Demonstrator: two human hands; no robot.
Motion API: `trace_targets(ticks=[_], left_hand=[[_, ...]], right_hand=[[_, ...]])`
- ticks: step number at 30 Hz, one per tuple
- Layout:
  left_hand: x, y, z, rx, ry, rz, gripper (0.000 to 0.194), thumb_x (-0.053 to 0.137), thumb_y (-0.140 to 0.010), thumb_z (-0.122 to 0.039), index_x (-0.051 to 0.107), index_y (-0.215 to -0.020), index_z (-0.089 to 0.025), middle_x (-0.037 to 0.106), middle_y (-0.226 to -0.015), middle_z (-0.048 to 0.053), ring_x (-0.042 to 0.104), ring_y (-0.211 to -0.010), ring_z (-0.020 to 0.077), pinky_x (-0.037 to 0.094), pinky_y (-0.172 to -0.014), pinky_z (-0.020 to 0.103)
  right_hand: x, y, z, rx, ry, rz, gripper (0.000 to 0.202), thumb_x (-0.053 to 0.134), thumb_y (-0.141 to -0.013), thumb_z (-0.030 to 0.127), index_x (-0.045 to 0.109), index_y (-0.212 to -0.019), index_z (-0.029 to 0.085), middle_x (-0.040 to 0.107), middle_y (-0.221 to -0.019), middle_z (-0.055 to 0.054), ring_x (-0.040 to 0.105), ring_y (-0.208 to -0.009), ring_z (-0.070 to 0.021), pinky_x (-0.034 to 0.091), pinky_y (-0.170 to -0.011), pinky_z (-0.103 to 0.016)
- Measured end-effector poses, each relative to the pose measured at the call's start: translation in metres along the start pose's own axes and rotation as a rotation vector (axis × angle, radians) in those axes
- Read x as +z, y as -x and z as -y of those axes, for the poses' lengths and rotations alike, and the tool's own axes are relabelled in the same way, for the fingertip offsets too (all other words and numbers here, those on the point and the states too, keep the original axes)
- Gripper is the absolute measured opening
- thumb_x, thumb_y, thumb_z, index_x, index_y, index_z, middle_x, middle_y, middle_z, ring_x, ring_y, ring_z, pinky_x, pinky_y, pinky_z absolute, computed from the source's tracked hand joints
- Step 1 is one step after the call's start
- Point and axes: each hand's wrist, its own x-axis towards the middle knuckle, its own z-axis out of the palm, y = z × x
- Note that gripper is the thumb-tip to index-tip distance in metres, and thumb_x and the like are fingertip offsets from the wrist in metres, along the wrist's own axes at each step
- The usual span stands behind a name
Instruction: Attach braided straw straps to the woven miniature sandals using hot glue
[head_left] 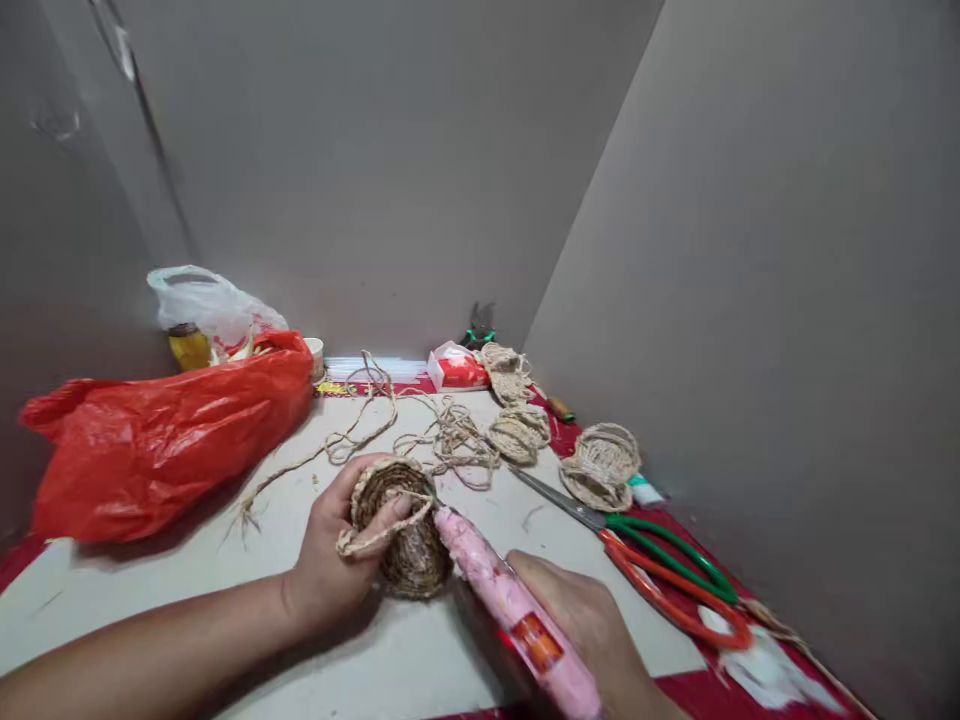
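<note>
Pink tool point(504, 594), gripped by right hand point(585, 612), hides most fingers; left hand point(336, 548) clamps woven piece point(417, 562).

Bare left forearm point(172, 640), tapering to wrist; left hand point(341, 545) bare, thumbnail short; right hand point(581, 610) bare.

Right hand point(574, 605) blurred, grip partly hidden behind pink tool point(510, 600), left forearm point(165, 645) cut off

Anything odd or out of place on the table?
Mid-table, cord lies tangled, not coiled. By the red bag, a strand's end looks frayed. A crumpled white scrap sits near the scissors' handles. No spill visible.
</note>
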Motion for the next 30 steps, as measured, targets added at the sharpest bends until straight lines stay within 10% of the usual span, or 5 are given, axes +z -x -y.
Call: trace_targets(ticks=[30], left_hand=[[-0.004,0.003,-0.001,0.038,-0.048,0.003,0.023,0.063,-0.083,-0.021,0.056,-0.105,-0.026,0.063,-0.088,-0.004,0.058,-0.077,0.0094,0.044,-0.072,0.017]], right_hand=[[-0.008,-0.004,0.004,-0.032,-0.064,0.018,0.028,0.038,-0.084,0.015,0.03,-0.058,0.022,0.037,-0.047,0.006,0.035,-0.037,-0.0059,0.024,-0.041,-0.021]])
